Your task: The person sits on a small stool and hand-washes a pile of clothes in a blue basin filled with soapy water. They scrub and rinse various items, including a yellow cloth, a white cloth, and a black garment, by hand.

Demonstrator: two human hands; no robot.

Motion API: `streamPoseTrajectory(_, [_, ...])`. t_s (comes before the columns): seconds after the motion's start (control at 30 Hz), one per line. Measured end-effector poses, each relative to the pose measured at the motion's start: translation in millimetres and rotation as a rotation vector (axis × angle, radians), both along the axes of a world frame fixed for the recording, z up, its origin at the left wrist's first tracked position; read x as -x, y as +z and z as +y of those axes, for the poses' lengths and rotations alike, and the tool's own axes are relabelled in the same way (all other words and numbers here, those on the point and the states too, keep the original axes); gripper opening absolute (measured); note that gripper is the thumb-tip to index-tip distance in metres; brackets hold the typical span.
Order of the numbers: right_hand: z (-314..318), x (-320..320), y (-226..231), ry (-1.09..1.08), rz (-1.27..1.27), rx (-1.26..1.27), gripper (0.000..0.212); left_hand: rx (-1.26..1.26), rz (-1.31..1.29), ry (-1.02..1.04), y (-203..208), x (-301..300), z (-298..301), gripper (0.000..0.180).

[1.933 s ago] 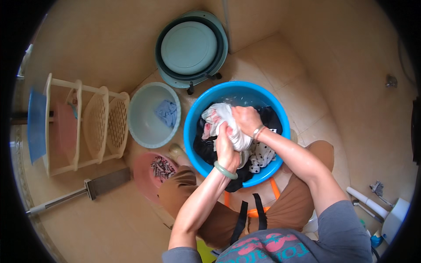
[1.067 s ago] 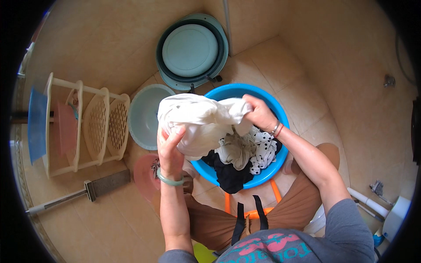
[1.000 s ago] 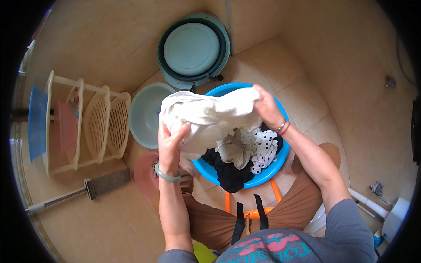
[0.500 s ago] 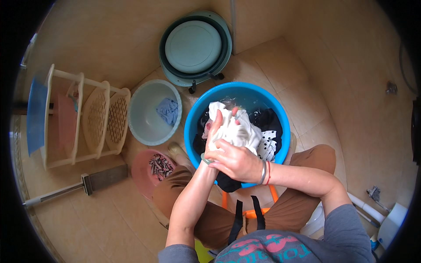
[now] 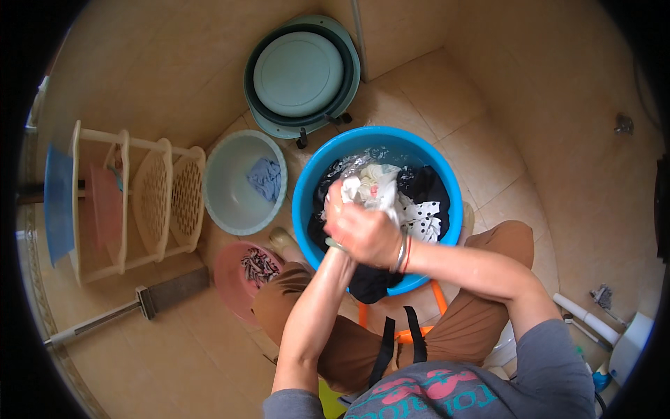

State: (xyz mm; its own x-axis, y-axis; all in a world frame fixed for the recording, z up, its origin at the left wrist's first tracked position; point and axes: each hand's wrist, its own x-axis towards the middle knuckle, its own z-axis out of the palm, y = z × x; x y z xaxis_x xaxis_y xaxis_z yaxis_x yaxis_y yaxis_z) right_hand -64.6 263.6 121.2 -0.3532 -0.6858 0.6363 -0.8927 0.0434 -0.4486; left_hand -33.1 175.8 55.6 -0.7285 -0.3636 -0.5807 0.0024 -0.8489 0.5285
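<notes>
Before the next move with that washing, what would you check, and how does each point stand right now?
1. Both hands on the white garment: ok; the right hand grips it, the left hand shows only in part behind it.
2. Garment held over the blue tub: ok.
3. Water in the tub: ok, it glints at the far side.
4. Dark cloth kept inside the tub: not ok, it hangs over the near rim.
5. Room in the pale basin: ok, only a small blue cloth lies in it.
6. Floor dry: cannot tell.

Pale basin [image 5: 241, 185] holding blue cloth [image 5: 265, 178]; cream rack [image 5: 136, 199]; pink basin [image 5: 241, 279]; floor brush [image 5: 167, 293].
</notes>
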Motion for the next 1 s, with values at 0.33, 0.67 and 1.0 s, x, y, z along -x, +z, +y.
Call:
streamPoseTrajectory(0.33, [8,82,-64,-0.246,-0.705,-0.162,0.034,-0.049,-0.082,-0.035,50,-1,32,0.039])
streamPoseTrajectory(0.67, [57,76,-150,0.123,-1.311,-0.177,0.049,-0.204,0.187,-0.270,158,-23,3,0.044])
streamPoseTrajectory(1.0, [90,96,-108,-0.191,-1.836,0.153,0.065,-0.120,0.219,0.052,27,-20,-66,0.041])
